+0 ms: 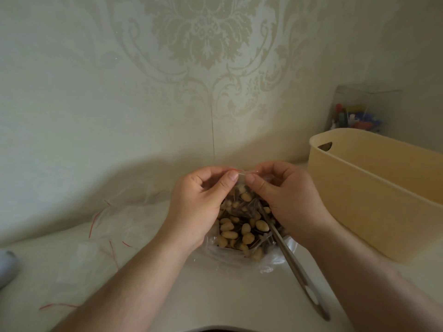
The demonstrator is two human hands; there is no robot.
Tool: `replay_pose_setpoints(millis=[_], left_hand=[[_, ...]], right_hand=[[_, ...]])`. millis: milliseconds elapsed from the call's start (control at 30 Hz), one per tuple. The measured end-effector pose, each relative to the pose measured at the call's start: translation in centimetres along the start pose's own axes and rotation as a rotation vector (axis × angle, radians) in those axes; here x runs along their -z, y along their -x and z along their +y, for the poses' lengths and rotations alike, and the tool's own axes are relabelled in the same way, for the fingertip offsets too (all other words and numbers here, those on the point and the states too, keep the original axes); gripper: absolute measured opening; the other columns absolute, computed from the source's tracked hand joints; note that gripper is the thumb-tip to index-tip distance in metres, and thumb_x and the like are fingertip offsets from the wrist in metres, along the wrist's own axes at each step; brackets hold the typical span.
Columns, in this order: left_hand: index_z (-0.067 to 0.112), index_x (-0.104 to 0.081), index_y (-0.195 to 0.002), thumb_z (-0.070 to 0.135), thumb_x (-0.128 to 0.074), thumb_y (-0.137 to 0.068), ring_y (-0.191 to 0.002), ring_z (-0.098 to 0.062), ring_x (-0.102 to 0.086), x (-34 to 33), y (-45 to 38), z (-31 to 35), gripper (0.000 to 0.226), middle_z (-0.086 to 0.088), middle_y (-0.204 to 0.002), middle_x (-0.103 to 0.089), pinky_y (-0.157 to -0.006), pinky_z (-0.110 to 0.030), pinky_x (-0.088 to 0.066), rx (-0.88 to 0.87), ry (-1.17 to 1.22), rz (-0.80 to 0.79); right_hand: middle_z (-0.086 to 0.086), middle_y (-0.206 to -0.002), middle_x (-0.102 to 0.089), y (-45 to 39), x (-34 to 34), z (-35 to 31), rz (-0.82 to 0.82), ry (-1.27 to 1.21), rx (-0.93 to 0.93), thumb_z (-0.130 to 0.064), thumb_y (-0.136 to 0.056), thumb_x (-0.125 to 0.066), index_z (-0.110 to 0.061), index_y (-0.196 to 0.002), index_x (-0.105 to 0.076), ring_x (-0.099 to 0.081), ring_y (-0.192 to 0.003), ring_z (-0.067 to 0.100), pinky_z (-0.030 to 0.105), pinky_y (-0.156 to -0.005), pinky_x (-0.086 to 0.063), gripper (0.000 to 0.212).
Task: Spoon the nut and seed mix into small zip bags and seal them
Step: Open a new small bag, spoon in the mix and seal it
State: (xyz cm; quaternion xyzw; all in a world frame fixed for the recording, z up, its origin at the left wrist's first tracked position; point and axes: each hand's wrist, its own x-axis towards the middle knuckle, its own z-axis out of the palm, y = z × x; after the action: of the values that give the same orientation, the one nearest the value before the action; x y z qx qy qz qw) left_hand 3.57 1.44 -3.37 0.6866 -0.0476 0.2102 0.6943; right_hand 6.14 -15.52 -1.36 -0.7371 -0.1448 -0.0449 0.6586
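both hands up over the worktop (215, 295), pinching the top edge of a small zip bag (242, 185). left hand (199, 207) grip: thumb and forefinger pressed together on the red-lined seal strip, left of centre. right hand (285, 200) grip: same pinch just beside it, thumbs nearly touching. the bag hangs between the hands, partly filled with the mix. below it sits an open clear bag of nut and seed mix (242, 231) on the worktop, with a metal spoon (294, 267) resting in it, handle pointing toward the person. loose empty zip bags (107, 231) with red strips lie to the left. beige plastic bin (374, 188) to the right, clear container of small coloured items (359, 113) behind it against the wall.
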Motion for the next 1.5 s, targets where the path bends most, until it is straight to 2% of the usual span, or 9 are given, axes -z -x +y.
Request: replay_pose_setpoints(millis=[133,300,567,733,900,1067,1200,1333,1500], left_hand=[[0.014,-0.080,-0.108,0.019,-0.073,-0.096,-0.099,-0.014,-0.076,0.4,-0.2,0.0,0.015,0.000,-0.100,-0.081,-0.094,-0.033,-0.058,0.003,-0.013,0.019],[0.019,-0.079,-0.100,0.017,-0.068,-0.100,-0.092,-0.012,-0.075,0.4,-0.4,-0.3,0.011,0.001,-0.093,-0.080,-0.086,-0.028,-0.056,-0.053,-0.057,0.001],[0.020,-0.079,-0.096,0.023,-0.069,-0.097,-0.079,-0.018,-0.070,0.2,-0.3,0.2,0.010,-0.002,-0.086,-0.077,-0.073,-0.039,-0.060,-0.038,0.040,0.036],[0.024,-0.080,-0.100,0.031,-0.074,-0.089,-0.084,-0.026,-0.068,0.5,-0.6,-0.2,0.014,-0.004,-0.089,-0.075,-0.085,-0.043,-0.060,-0.114,0.001,0.117],[0.020,-0.077,-0.103,0.017,-0.069,-0.098,-0.077,-0.012,-0.065,0.6,-0.8,-0.2,0.009,0.004,-0.081,-0.071,-0.076,-0.028,-0.056,-0.191,0.010,0.140],[0.024,-0.082,-0.094,0.018,-0.071,-0.092,-0.104,-0.022,-0.073,0.5,-0.1,0.3,0.012,-0.003,-0.099,-0.079,-0.097,-0.038,-0.057,-0.096,0.096,-0.153],[0.022,-0.078,-0.109,0.021,-0.071,-0.095,-0.102,-0.015,-0.072,0.7,0.3,0.2,0.016,0.001,-0.101,-0.077,-0.090,-0.024,-0.055,-0.139,-0.061,-0.267],[0.028,-0.070,-0.114,0.038,-0.064,-0.098,-0.096,-0.020,-0.072,0.5,-0.1,0.2,0.020,0.001,-0.089,-0.072,-0.091,-0.039,-0.057,-0.073,0.009,-0.092],[0.021,-0.076,-0.110,0.040,-0.067,-0.094,-0.100,-0.021,-0.074,0.6,-0.5,0.2,0.027,-0.004,-0.101,-0.079,-0.090,-0.039,-0.058,-0.020,0.060,0.000]], right_hand=[[-0.002,-0.075,-0.076,-0.4,0.5,0.4,0.052,0.065,-0.016,-0.024,-0.092,-0.078,-0.025,-0.082,-0.076,-0.069,-0.069,0.013,0.024,-0.064,-0.058,0.010],[-0.010,-0.075,-0.074,-0.6,0.4,0.5,0.081,0.114,0.018,-0.019,-0.089,-0.081,-0.021,-0.078,-0.073,-0.065,-0.069,0.001,0.010,-0.061,-0.049,0.013],[0.002,-0.084,-0.075,-0.6,0.2,0.6,0.037,-0.021,0.001,-0.024,-0.094,-0.076,-0.026,-0.095,-0.076,-0.066,-0.074,0.014,0.025,-0.066,-0.059,0.003],[-0.011,-0.060,-0.059,-0.2,-0.1,0.3,-0.058,-0.026,-0.075,-0.042,-0.101,-0.061,-0.024,-0.116,-0.071,-0.055,-0.052,0.002,0.017,-0.051,-0.044,0.025],[0.017,-0.081,-0.073,0.0,-0.4,-0.2,-0.261,-0.260,-0.401,-0.073,-0.093,-0.037,-0.025,-0.130,-0.060,-0.067,-0.059,0.028,0.030,-0.052,-0.052,0.065],[0.014,-0.110,-0.077,-0.1,-0.2,-0.6,-0.269,-0.570,-0.344,-0.055,-0.104,-0.042,-0.022,-0.116,-0.072,-0.071,-0.084,0.027,0.035,-0.072,-0.057,0.046],[0.007,-0.107,-0.078,-0.4,0.7,-0.5,-0.153,-0.526,-0.253,-0.032,-0.109,-0.051,-0.033,-0.143,-0.054,-0.071,-0.084,0.022,0.036,-0.071,-0.054,0.035],[0.004,-0.113,-0.078,-0.2,0.4,-0.1,-0.171,-0.410,-0.138,-0.011,-0.108,-0.053,-0.031,-0.151,-0.043,-0.077,-0.090,0.020,0.031,-0.067,-0.057,0.049],[0.013,-0.119,-0.076,0.0,0.2,0.0,-0.311,-0.413,-0.057,0.003,-0.105,-0.048,-0.007,-0.133,-0.062,-0.075,-0.106,0.033,0.038,-0.082,-0.063,0.032]])
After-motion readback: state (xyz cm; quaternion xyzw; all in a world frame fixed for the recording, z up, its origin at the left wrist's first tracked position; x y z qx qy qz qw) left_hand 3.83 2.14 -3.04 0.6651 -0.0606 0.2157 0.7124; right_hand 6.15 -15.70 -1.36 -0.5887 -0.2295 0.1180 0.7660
